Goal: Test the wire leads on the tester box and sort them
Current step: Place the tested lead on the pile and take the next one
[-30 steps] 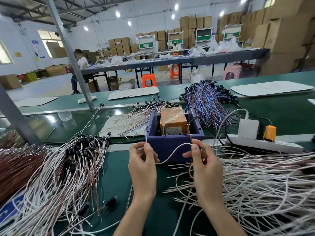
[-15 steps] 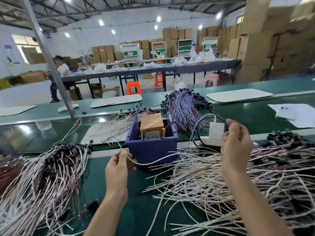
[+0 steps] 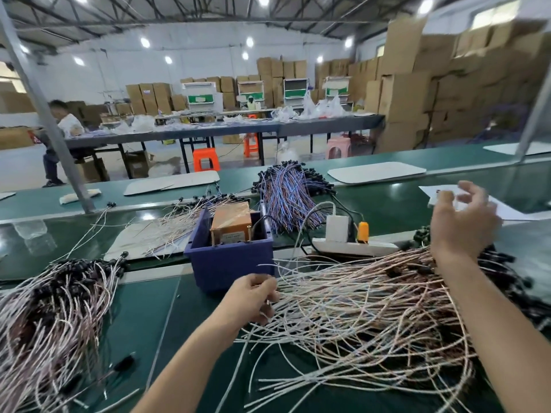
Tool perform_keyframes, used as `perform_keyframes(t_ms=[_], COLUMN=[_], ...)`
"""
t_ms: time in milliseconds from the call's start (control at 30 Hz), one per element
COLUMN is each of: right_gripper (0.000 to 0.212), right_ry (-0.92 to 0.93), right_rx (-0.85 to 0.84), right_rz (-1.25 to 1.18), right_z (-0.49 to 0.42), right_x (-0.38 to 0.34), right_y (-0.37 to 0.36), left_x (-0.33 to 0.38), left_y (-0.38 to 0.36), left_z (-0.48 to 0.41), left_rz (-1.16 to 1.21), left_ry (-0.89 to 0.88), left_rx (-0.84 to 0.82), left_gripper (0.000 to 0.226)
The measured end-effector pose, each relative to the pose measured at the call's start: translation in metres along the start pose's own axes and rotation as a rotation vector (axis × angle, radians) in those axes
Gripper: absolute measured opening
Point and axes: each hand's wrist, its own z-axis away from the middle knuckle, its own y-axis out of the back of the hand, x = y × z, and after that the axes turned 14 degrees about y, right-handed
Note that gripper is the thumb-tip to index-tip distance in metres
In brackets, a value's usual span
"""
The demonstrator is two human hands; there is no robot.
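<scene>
Wire leads (image 3: 357,308) piled beside tester box (image 3: 229,263).
Left hand (image 3: 253,296) pinches lead ends near box; right hand (image 3: 463,225) raised, fingers loosely spread, empty.

One wide-angle camera sits on my head. It faces forward and down across the bench (image 3: 140,308). It is near enough that my left grip (image 3: 253,296) and right grip (image 3: 462,217) fill the lower frame. The upper half takes in the workshop hall (image 3: 185,55) beyond.
</scene>
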Motion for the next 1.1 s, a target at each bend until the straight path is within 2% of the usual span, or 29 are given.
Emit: perform_keyframes(t_ms=[100,267,333,433,533,567,667,733,933,1100], right_gripper=[0.043,0.03,0.029,0.032,0.032,0.031,0.029,0.029,0.031,0.032], right_ry=[0.183,0.587,0.67,0.713,0.758,0.771,0.79,0.793,0.809,0.822], right_rx=[-0.055,-0.186,-0.229,-0.336,-0.445,-0.472,-0.531,-0.554,-0.611,-0.638], right_rz=[0.132,-0.028,-0.131,-0.242,-0.279,-0.287,-0.302,-0.308,-0.32,-0.295], right_z=[0.016,0.077,0.106,0.15,0.189,0.2,0.225,0.234,0.248,0.246], right_x=[-0.008,-0.046,-0.065,-0.092,-0.113,-0.118,-0.13,-0.136,-0.142,-0.138], right_y=[0.001,-0.026,-0.042,-0.061,-0.074,-0.076,-0.082,-0.084,-0.087,-0.088], left_x=[0.0,-0.005,-0.009,-0.017,-0.029,-0.034,-0.046,-0.049,-0.043,-0.039], left_y=[0.01,0.054,0.079,0.121,0.165,0.179,0.216,0.231,0.252,0.249], left_z=[0.002,0.015,0.023,0.034,0.04,0.041,0.038,0.031,-0.004,-0.031], left_rz=[-0.063,-0.098,-0.117,-0.13,-0.278,-0.412,-1.032,-1.219,-1.169,-1.307], left_ry=[0.002,-0.024,-0.029,-0.038,-0.044,-0.04,-0.001,-0.004,0.032,0.126], left_rx=[0.031,0.097,0.123,0.231,0.441,0.542,0.88,0.984,1.057,0.919], left_gripper=[0.028,0.02,0.018,0.016,0.016,0.018,0.024,0.028,0.036,0.041])
